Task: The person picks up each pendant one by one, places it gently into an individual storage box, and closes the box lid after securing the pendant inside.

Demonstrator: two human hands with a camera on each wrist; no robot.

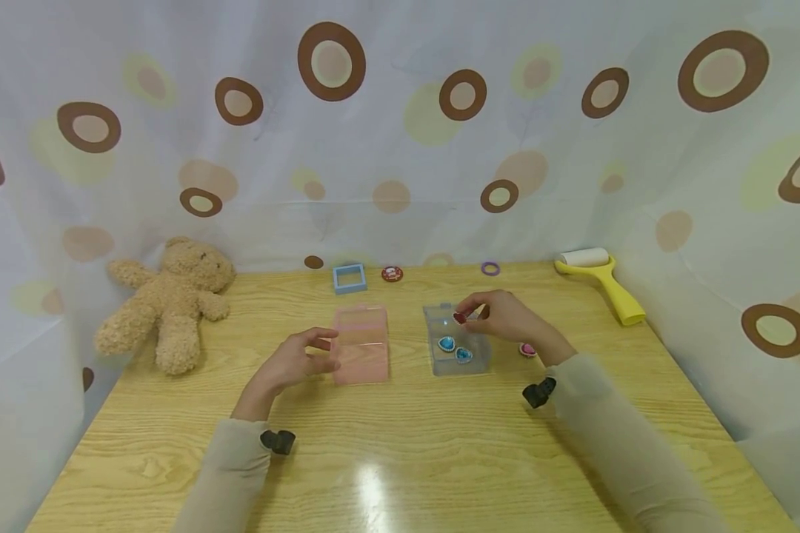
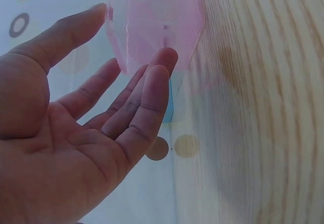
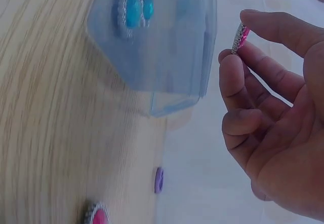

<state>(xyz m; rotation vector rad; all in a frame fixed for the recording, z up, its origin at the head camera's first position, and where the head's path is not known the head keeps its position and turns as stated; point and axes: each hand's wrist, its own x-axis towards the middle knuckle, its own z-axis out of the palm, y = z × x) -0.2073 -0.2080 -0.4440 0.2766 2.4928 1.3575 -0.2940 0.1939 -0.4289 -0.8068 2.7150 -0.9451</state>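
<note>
My right hand (image 1: 507, 317) pinches a pink gem with a silver beaded rim (image 3: 241, 37) between thumb and fingertips, above a clear bluish plastic box (image 1: 443, 366). Two blue gems (image 1: 447, 343) with silver rims lie in that box, side by side. To the right, partly behind the right wrist, another pink gem (image 1: 527, 349) lies on the table. My left hand (image 1: 296, 359) is beside a clear pink plastic box (image 1: 360, 366), its fingers loosely bent around the left edge. Whether the fingertips touch that box, I cannot tell. No gem shows inside the pink box.
A teddy bear (image 1: 167, 303) sits at the back left of the wooden table (image 1: 320, 459). Along the back edge lie a blue square frame (image 1: 350, 289), a round red badge (image 1: 392, 274) and a purple ring (image 1: 490, 269). A yellow-handled lint roller (image 1: 616, 292) lies back right.
</note>
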